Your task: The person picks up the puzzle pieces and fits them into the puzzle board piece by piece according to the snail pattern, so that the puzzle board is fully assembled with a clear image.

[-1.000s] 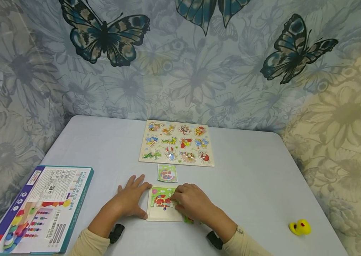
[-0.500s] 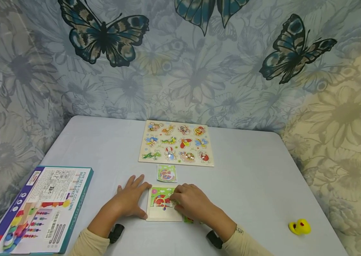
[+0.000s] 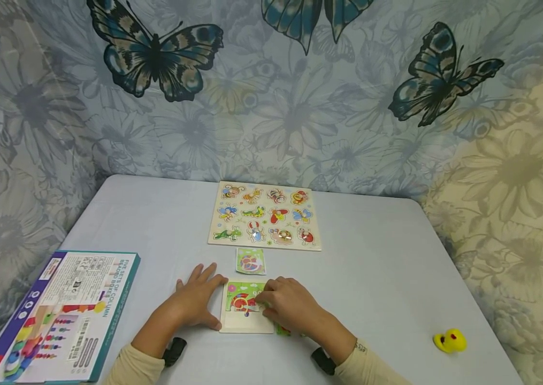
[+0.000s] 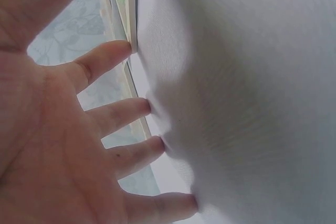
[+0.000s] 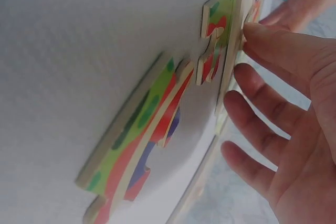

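A small wooden puzzle tray [image 3: 239, 325] lies in front of me, with green and red puzzle pieces [image 3: 237, 291] across its upper half and bare wood below. Fingers spread, my left hand [image 3: 194, 302] touches the tray's left edge with thumb and index finger; the other fingertips rest on the tablecloth in the left wrist view. My right hand [image 3: 292, 305] pinches a puzzle piece at the tray's upper right; the fingers mostly hide it. Loose puzzle pieces [image 5: 142, 135] lie on the cloth beside the tray in the right wrist view, largely under my right hand in the head view.
Behind the tray is a small picture card [image 3: 250, 262], and beyond it an insect puzzle board [image 3: 265, 245]. A large flat box [image 3: 74, 310] lies at the left. To the right sits a yellow toy duck [image 3: 450, 340] on the white-covered table [image 3: 372, 256].
Both hands hold almost the same position at the tray. The whole head view shifts very slightly; the objects stay in place.
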Motion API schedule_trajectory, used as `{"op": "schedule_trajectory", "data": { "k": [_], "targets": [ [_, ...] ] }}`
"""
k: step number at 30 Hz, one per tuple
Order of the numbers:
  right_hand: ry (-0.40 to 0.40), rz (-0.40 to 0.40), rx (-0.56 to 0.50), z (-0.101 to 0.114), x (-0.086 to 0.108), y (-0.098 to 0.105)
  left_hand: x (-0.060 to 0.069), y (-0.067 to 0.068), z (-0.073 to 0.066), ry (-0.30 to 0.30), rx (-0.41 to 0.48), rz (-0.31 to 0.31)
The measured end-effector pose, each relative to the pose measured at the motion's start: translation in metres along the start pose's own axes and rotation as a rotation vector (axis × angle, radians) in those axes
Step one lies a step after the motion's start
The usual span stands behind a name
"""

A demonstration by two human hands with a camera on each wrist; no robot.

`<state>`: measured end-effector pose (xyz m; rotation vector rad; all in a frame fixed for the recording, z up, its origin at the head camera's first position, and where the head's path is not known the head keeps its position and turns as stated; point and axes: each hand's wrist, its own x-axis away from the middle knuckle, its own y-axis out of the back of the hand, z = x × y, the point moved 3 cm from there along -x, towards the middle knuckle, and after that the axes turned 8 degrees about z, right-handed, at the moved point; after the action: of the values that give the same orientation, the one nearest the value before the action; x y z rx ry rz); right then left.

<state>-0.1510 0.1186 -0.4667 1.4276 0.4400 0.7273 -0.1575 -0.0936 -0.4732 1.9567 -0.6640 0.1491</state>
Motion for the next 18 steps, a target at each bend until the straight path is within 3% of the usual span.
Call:
{"op": "schedule_trajectory", "data": {
  "k": [11,18],
  "targets": [
    [0.043,-0.044,0.026,0.0,0.017,0.006,0.001,0.0,0.001,-0.004,0.009,-0.007],
    [-0.03,0.002,0.001,-0.006,0.037,0.01,0.001,0.001,0.0,-0.011,0.013,-0.004]
  ]
}}
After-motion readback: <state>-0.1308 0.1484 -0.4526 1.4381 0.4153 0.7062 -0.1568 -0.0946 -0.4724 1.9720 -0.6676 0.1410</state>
